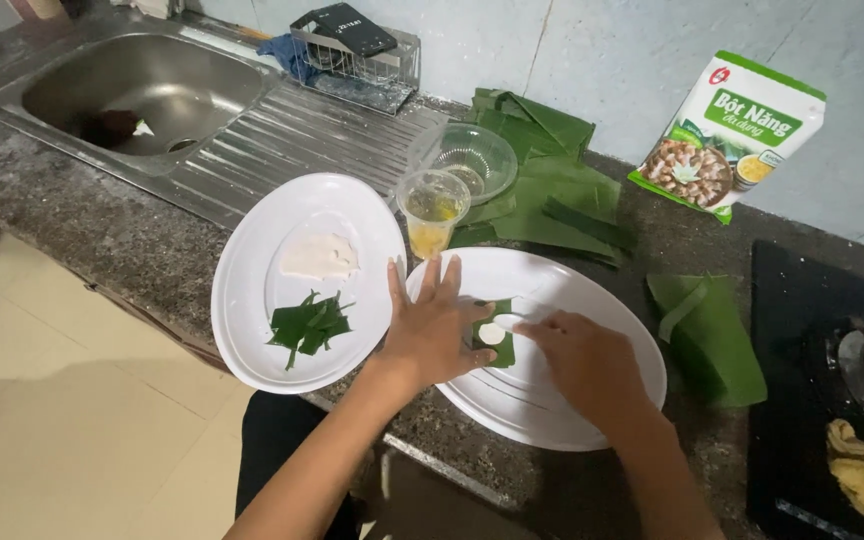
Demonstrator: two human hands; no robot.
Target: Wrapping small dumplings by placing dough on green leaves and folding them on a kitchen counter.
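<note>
Head view. A small dark green banana-leaf piece (pixel 499 338) is laid flat on the near oval white plastic plate (pixel 552 420), towards its left half; a pale white dough lump (pixel 493 333) is seated on it. The leaf piece is pinned at its left edge by the left hand (pixel 434 325), fingers spread flat and open (nothing is clasped). The right hand (pixel 584 360) is set just beside the lump, fingertips pinched loosely towards its right side; whether dough is actually gripped cannot be told.

The long axis of the leaf piece is judged to run away from the person, slightly tilted, the far end partly covered by fingers.

For the step in hand, the leaf is best kept flat under even pressure, with the lump centred before any fold is made.

Also listed: a second oval white plate (pixel 252 300) with white dough slab (pixel 318 256) and shredded leaf strips (pixel 310 325); clear plastic cup of yellowish liquid (pixel 432 210); clear bowl (pixel 472 158); folded banana leaves (pixel 552 190); steel sink (pixel 132 90)
</note>
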